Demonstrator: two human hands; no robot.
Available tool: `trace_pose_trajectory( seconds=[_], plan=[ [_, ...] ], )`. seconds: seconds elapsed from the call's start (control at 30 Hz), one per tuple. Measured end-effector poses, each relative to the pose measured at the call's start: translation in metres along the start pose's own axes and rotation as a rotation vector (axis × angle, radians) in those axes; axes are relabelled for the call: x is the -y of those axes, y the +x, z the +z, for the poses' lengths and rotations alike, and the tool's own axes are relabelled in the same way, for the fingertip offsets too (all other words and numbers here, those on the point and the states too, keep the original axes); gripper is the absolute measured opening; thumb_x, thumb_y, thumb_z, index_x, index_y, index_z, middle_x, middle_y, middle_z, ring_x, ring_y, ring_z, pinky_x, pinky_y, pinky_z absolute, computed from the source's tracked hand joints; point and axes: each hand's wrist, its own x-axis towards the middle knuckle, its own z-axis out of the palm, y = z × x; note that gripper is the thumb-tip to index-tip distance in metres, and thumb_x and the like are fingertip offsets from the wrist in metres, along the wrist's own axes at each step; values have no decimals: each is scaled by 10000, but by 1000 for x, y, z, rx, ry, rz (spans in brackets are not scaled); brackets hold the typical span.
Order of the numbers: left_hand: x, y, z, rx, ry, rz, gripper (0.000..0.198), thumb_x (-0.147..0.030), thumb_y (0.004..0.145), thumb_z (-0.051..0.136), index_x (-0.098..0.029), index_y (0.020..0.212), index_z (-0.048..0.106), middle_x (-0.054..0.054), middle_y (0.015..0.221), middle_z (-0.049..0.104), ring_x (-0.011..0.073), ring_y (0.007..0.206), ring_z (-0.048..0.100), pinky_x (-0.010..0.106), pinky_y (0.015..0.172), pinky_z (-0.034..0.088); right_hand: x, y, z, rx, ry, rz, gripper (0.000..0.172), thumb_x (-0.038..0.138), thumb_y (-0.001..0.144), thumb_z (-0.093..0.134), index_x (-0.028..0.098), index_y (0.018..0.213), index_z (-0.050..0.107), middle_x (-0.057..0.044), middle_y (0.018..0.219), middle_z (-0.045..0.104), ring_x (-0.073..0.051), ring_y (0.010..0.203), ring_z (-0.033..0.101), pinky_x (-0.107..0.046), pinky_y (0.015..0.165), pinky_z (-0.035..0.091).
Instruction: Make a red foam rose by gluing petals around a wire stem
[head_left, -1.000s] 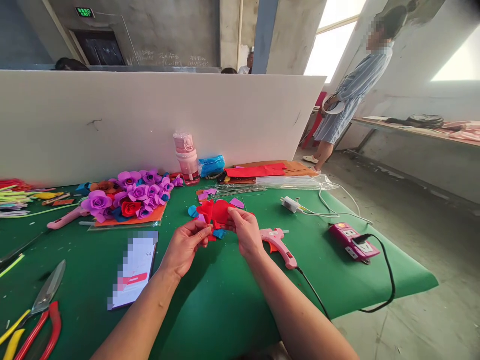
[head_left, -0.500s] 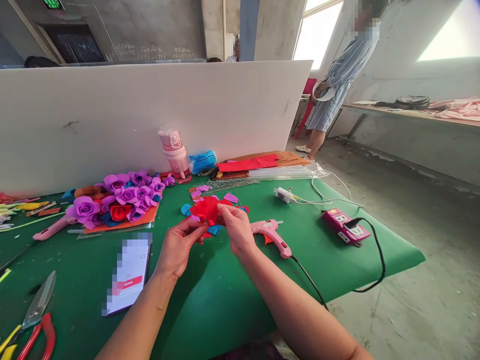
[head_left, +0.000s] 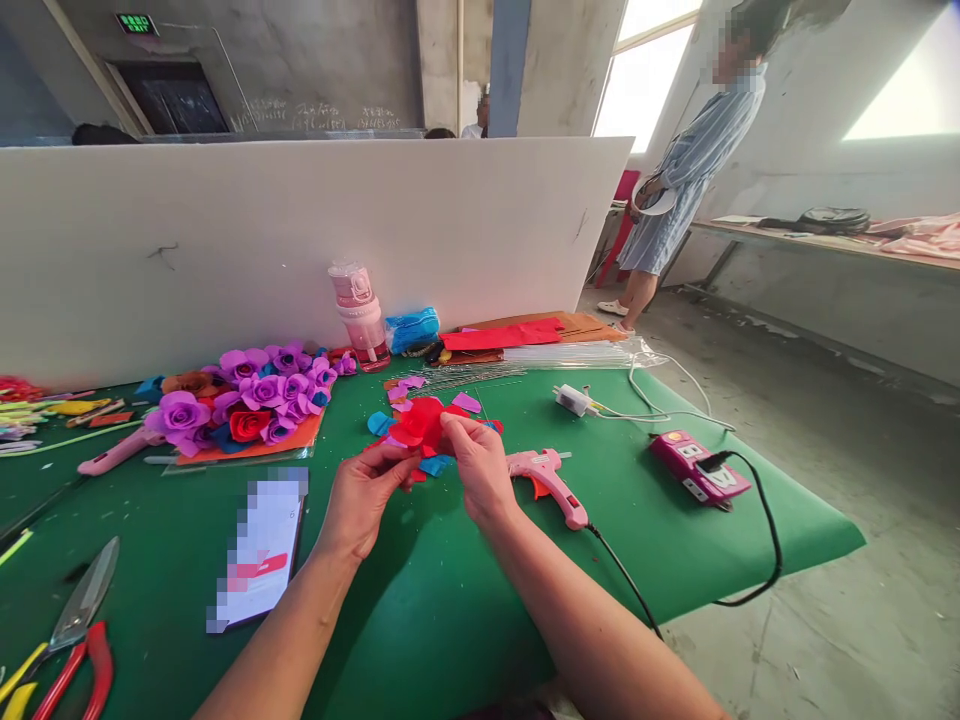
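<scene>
A red paper flower point(head_left: 417, 424) is held up between my two hands over the green table. Closed in a pinch, my left hand point(head_left: 369, 492) grips the flower low on its near side. My right hand point(head_left: 480, 462) pinches a petal at the flower's right edge. Behind and below it lie loose petals, among them a purple petal point(head_left: 466, 402) and a blue petal point(head_left: 380, 424). Close to my right hand rests a pink glue gun point(head_left: 551, 483) with a black cord.
Finished paper flowers point(head_left: 259, 392) are heaped at the left. A phone point(head_left: 259, 550) and scissors point(head_left: 84, 610) lie nearer. A pink bottle point(head_left: 361, 318) stands by the white board point(head_left: 315, 230). A power strip point(head_left: 697, 468) sits on the right; a person point(head_left: 682, 170) stands beyond the table.
The view has tilted up slightly and shifted left. Both hands keep hold of the red flower, which has turned a little. The person at the right stays standing.
</scene>
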Motion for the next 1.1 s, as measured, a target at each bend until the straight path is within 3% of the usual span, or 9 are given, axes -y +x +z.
trace_pose_trajectory(
  seconds=[0.27, 0.73, 1.1],
  plan=[
    [2, 0, -1, 6, -22, 14, 225, -295, 533, 842, -166, 684, 737, -5, 614, 670, 84, 519, 517, 227, 553, 419, -4, 1, -2, 29, 60, 4, 327, 430, 771, 597, 176, 566, 563, 32, 552, 479, -112, 558, 393, -244, 571, 325],
    [-1, -1, 0, 18, -67, -60, 257, -277, 478, 866, -154, 664, 738, 4, 635, 682, 80, 525, 535, 210, 535, 416, -1, 0, -1, 18, 10, -18, 361, 421, 769, 568, 185, 513, 474, 48, 531, 384, -101, 550, 292, -244, 532, 242],
    [3, 2, 0, -2, -39, -20, 250, -279, 491, 861, -162, 676, 740, 3, 635, 692, 83, 514, 532, 215, 533, 414, 0, -2, 1, 32, 51, 1, 350, 410, 764, 585, 185, 509, 503, 47, 519, 422, -102, 542, 334, -243, 557, 298]
  ],
)
